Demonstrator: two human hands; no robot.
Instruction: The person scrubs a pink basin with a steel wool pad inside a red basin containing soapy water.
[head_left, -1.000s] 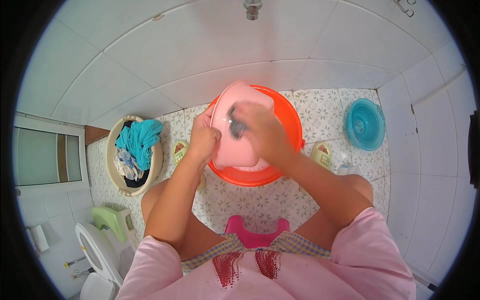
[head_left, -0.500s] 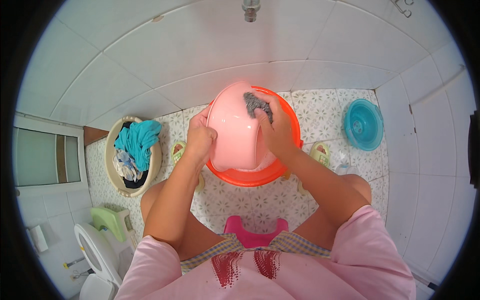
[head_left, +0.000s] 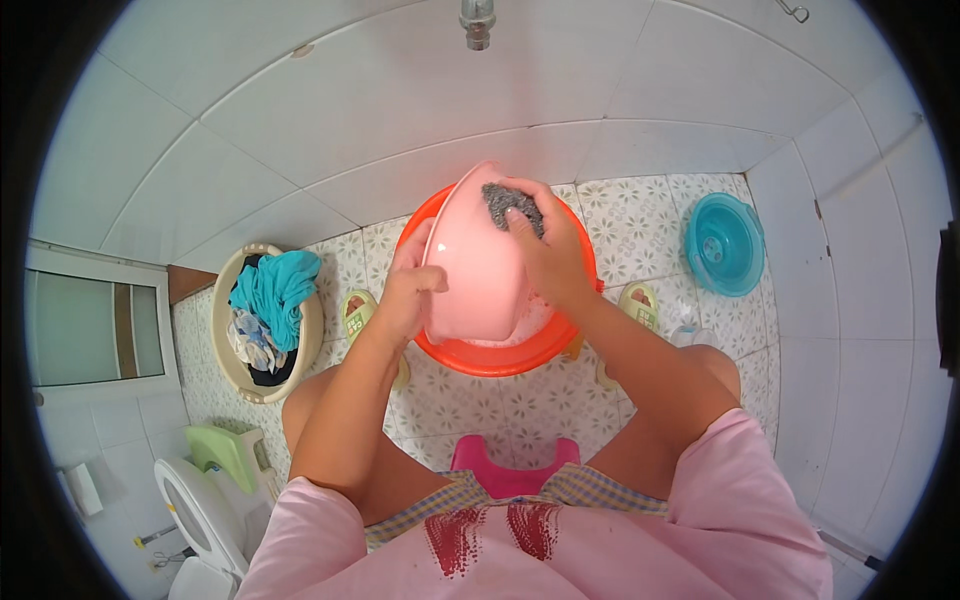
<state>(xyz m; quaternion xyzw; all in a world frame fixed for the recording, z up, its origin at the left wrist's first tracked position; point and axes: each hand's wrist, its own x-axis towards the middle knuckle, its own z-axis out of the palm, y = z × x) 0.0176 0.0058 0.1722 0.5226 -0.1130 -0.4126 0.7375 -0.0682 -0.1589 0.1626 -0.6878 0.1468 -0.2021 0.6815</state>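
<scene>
A pink basin [head_left: 475, 275] is tilted on its side above a larger orange tub [head_left: 500, 360] that stands on the floor. My left hand [head_left: 408, 290] grips the basin's rim on the left, its thumb over the edge. In my right hand [head_left: 552, 250] is a grey steel wool scourer [head_left: 512, 208], pressed against the outside of the basin near its far end. Suds [head_left: 535, 322] show in the orange tub below, and the pink basin hides much of that tub's inside.
On the left stands a cream basin [head_left: 228, 345] of clothes [head_left: 275, 290]. A blue basin [head_left: 742, 280] sits at the right wall. Above the far wall's middle hangs a tap [head_left: 478, 25]. A pink stool [head_left: 515, 480] is under me; a toilet [head_left: 200, 510] stands lower left.
The pink basin has turned a little in my left hand, its rim tipping more upright. My right hand and the scourer stay at nearly the same spot. The whole view has shifted slightly.
</scene>
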